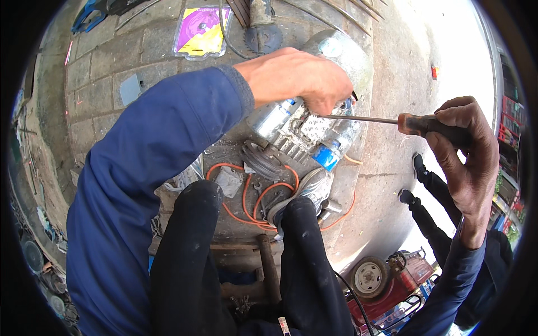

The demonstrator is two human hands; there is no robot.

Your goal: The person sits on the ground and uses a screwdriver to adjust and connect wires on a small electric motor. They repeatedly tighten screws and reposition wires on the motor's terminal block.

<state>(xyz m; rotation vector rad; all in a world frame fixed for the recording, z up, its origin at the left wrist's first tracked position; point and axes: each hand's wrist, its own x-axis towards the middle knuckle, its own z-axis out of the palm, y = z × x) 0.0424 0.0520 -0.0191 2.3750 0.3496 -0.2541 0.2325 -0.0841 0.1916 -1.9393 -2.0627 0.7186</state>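
Observation:
In my right hand (462,148) is a screwdriver (434,127) with a black and orange handle, its shaft pointing left. The shaft's tip ends at the fingers of my left hand (305,78), which reaches across from the left. Those fingers are bent down and closed over the top of a silver machine (308,131) with round metal bodies, fins and blue bands. What they grip there, if anything, is hidden behind the hand. A rounded, worn grey-green body (342,53) lies just beyond the machine.
An orange hose (245,196) loops around a coil of dark cable (260,159) and wrenches near my knees. A yellow and purple blade pack (202,31) and a toothed disc (263,39) lie beyond. At the right are a person's dark-clothed legs (431,193) and a red wheeled machine (395,285).

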